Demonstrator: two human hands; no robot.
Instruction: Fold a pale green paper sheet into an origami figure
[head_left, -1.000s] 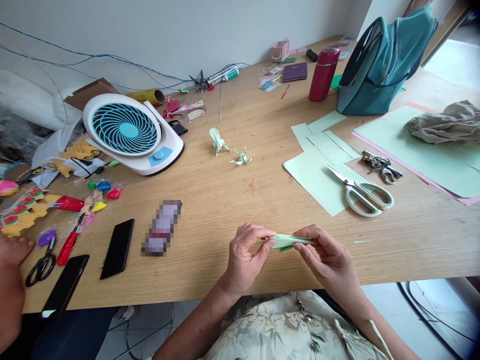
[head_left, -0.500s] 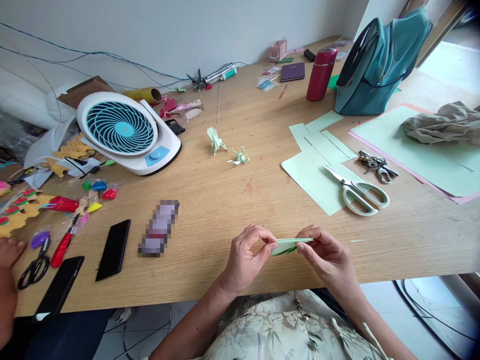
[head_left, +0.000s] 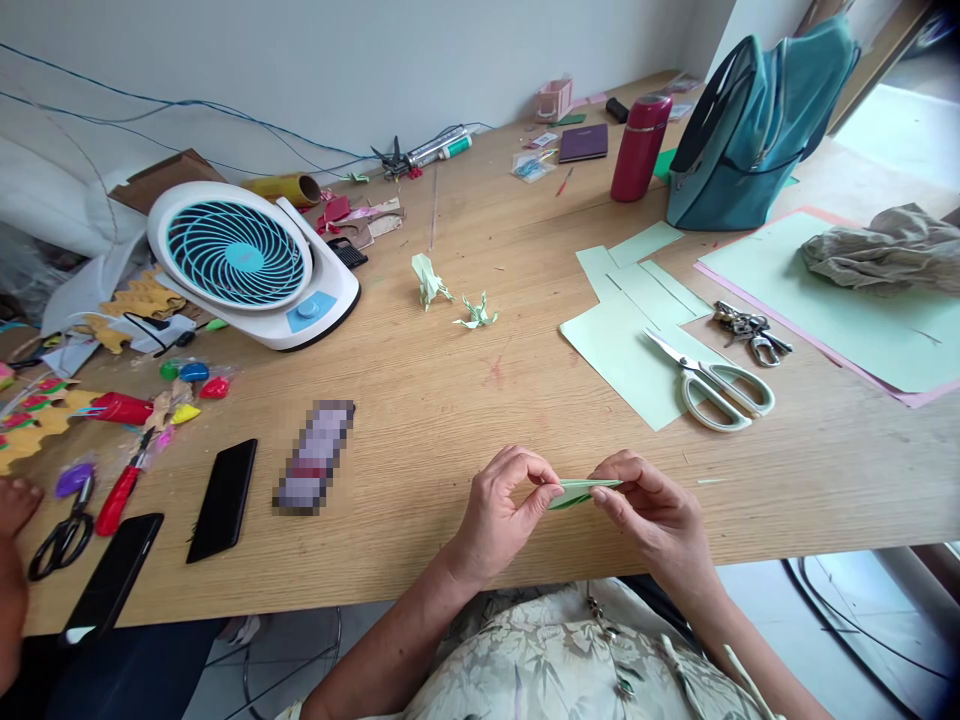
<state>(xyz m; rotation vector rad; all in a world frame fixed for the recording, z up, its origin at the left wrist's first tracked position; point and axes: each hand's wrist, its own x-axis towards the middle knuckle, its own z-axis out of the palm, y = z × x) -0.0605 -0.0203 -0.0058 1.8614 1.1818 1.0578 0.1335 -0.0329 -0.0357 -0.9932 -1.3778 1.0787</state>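
Note:
Between both hands, above the table's near edge, is a small folded piece of light green paper. My left hand pinches its left end between thumb and fingers. The right end is gripped by my right hand, thumb below and fingers curled behind. Several layers show along the paper's top edge, and a darker green fold lies beneath. Farther back stand two folded paper figures, one taller and one spiky. White-handled scissors rest partly on pale green paper sheets to the right.
Keys, a teal backpack and a red flask stand or lie at right. Leftward are a white fan, phones, black scissors and red-handled tool. Another person's hand rests at the far left.
My left hand has shifted slightly right along the folded paper, closer to my right hand. The whole view has moved a little; both hands keep their hold.

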